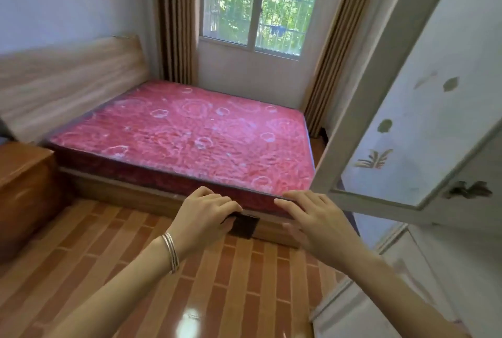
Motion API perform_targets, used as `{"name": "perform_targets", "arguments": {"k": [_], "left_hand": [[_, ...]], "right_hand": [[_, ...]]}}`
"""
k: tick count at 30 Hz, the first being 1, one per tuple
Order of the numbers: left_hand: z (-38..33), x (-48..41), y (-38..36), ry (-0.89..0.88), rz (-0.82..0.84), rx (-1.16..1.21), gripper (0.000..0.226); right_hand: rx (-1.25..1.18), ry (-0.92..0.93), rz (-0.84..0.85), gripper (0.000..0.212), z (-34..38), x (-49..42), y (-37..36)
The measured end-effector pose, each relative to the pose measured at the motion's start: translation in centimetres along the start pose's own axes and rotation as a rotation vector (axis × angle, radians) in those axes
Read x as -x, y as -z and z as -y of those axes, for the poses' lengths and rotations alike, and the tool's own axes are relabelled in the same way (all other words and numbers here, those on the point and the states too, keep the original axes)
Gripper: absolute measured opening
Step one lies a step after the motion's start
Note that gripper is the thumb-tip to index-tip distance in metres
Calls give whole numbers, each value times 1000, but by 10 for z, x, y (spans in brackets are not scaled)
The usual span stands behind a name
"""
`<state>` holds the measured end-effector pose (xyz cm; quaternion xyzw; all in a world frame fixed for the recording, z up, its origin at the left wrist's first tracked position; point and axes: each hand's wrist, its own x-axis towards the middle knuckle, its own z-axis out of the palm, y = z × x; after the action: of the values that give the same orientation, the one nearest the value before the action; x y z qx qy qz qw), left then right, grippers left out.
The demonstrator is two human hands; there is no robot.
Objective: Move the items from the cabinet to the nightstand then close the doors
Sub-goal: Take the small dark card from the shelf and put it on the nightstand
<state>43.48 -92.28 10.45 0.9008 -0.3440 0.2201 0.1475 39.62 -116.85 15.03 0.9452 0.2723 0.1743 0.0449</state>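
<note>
**One small item in hand, a door swung wide**

One dark, flat item (243, 225) is held in mid-air over the brick-pattern floor (114, 250), in front of the bed (184, 131). At far left stands the wooden nightstand (24, 174), well apart from the item; what lies on its top cannot be made out.

The left hand (203, 218), bangles on its wrist, has its fingers curled over the item's top edge, pinching it. That hold looks shallow, so on a quick swing toward the nightstand the item could slip and drop onto the hard floor.

The right hand (312, 218) is spread open with nothing in it, just beside the item, so it gives no support.

At right the white cabinet door (407, 109) stands open, its lower edge near the right forearm. Turning left without care, an elbow could knock it.
</note>
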Motion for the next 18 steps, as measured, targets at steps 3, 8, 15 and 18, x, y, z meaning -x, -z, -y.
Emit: {"name": "perform_targets", "arguments": {"k": [3,8,15,18], "left_hand": [[39,50,26,129,16,-72,19],[108,135,74,302,51,-162,20],[199,238,136,435,37,-228,15],[235,274,158,468,27,-255,20]], "right_hand": [[-44,117,-8,41,42,-44,-17],[-113,268,-21,52,134,-115,-44],[-228,375,-23,46,281,-199,-80],[-238,401,-18,47,322,-232,-88]]}}
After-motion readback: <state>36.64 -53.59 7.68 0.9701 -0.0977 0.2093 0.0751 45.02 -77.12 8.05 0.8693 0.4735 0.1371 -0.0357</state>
